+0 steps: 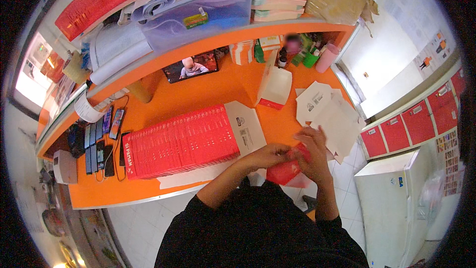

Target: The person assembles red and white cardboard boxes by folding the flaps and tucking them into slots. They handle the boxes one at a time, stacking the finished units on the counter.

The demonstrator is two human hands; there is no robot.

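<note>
A red cardboard box blank (285, 172), partly folded, is between my hands at the counter's front edge. My left hand (271, 155) pinches its upper edge with the fingertips. My right hand (313, 155) curls around the right side of the same blank, its upper fingers raised and slightly blurred. To the left lies a long row of red folded boxes (178, 141), packed tightly side by side. Flat white box blanks (329, 116) are spread in a loose pile beyond my right hand. One blank with a white inner side (245, 128) leans at the right end of the row.
An opened box (275, 87) stands farther back on the orange counter (223, 85). A tablet (191, 67) leans under the shelf. Several phones (94, 144) with cables lie at the left. A blue plastic bin (198, 20) sits on the shelf. A white fridge (389, 203) stands at the right.
</note>
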